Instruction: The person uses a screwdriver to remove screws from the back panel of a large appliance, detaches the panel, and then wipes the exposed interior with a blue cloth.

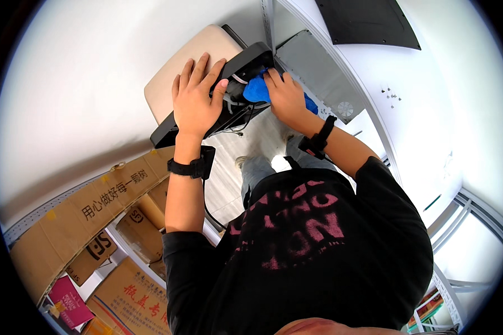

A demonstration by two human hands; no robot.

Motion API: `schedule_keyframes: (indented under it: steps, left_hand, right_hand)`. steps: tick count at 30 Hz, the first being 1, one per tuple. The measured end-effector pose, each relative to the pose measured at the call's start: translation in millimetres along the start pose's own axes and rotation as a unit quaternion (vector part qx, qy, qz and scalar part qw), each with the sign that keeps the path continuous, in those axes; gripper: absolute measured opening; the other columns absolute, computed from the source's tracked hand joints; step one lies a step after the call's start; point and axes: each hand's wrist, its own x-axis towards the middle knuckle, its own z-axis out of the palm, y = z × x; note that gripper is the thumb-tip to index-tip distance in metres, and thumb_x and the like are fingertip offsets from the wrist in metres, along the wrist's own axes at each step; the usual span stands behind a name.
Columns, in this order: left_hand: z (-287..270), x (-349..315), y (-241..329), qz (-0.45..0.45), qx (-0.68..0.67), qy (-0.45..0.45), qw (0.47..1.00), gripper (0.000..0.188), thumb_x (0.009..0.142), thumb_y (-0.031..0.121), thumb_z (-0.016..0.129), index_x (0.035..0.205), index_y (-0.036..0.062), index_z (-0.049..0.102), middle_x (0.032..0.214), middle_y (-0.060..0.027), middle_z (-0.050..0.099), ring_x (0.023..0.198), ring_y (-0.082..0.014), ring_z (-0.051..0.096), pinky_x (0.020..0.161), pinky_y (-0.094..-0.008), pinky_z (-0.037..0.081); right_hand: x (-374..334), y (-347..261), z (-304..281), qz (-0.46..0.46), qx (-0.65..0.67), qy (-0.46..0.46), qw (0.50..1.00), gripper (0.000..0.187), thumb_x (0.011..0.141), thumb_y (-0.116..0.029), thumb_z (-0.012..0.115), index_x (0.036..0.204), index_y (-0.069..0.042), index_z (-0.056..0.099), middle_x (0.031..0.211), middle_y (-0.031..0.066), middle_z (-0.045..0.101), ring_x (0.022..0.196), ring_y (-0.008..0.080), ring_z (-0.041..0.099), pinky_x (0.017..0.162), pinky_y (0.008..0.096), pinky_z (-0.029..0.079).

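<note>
A device with a beige panel and a thick black frame stands in front of me by the white wall. Its inner side faces me, with loose black and white cables showing. My left hand lies on the beige panel and the frame's edge, fingers spread and thumb out. A crumpled blue cloth is in my right hand, pressed against the frame's inner side near its upper right end. Part of the cloth trails out below that hand. My palm hides the rest.
Cardboard boxes and a magenta box fill a shelf at the lower left. To the right, a white surface bears small screws and a black panel. A grey metal panel stands behind its rail.
</note>
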Motion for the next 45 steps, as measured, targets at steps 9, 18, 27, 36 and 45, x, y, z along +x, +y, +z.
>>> schedule_keyframes:
  steps: [9, 18, 27, 36, 45]
  left_hand:
    - [0.6, -1.5, 1.5, 0.006, 0.002, 0.003, 1.000, 0.037, 0.090, 0.038, 0.054, 0.125, 0.0277, 0.059, 0.135, -0.0062, 0.052, 0.127, -0.0330, 0.043, 0.105, -0.0483, 0.031]
    - [-0.4, -0.2, 1.9, 0.009, 0.005, 0.001, 1.000, 0.036, 0.091, 0.037, 0.053, 0.124, 0.0264, 0.060, 0.135, -0.0069, 0.052, 0.126, -0.0333, 0.044, 0.104, -0.0476, 0.032]
    - [-0.7, 0.3, 3.1, 0.010, 0.004, 0.000, 1.000, 0.036, 0.091, 0.037, 0.052, 0.124, 0.0255, 0.060, 0.135, -0.0072, 0.052, 0.126, -0.0341, 0.044, 0.105, -0.0479, 0.031]
    - [-0.1, 0.6, 0.6, 0.009, 0.002, -0.002, 1.000, 0.036, 0.091, 0.037, 0.053, 0.124, 0.0253, 0.060, 0.134, -0.0071, 0.052, 0.126, -0.0337, 0.044, 0.105, -0.0479, 0.031]
    - [0.6, 2.7, 0.8, 0.007, 0.013, 0.001, 1.000, 0.036, 0.091, 0.037, 0.052, 0.124, 0.0252, 0.060, 0.134, -0.0062, 0.053, 0.126, -0.0328, 0.045, 0.104, -0.0464, 0.033]
  right_hand:
    - [1.8, 7.1, 2.3, -0.032, -0.033, 0.013, 0.999, 0.055, 0.064, -0.006, 0.064, 0.119, -0.002, 0.056, 0.118, 0.0082, 0.054, 0.089, 0.0238, 0.050, 0.063, 0.0334, 0.043]
    - [8.3, 7.7, -18.2, -0.095, 0.008, 0.040, 0.995, 0.054, 0.062, -0.005, 0.064, 0.116, -0.001, 0.060, 0.116, 0.0057, 0.055, 0.088, 0.0224, 0.049, 0.063, 0.0317, 0.040]
    - [8.2, 12.3, 6.8, -0.069, -0.079, -0.007, 0.994, 0.063, 0.061, -0.010, 0.069, 0.121, 0.003, 0.054, 0.118, 0.0110, 0.053, 0.091, 0.0243, 0.049, 0.064, 0.0325, 0.042]
    - [14.3, -4.3, 0.6, 0.016, 0.005, -0.066, 0.998, 0.071, 0.051, -0.011, 0.073, 0.117, 0.007, 0.053, 0.110, 0.0144, 0.053, 0.092, 0.0279, 0.051, 0.065, 0.0341, 0.049]
    - [-30.2, 12.0, 5.6, -0.021, 0.121, -0.050, 0.991, 0.065, 0.056, -0.005, 0.067, 0.120, 0.003, 0.054, 0.117, 0.0139, 0.054, 0.093, 0.0299, 0.052, 0.070, 0.0371, 0.051]
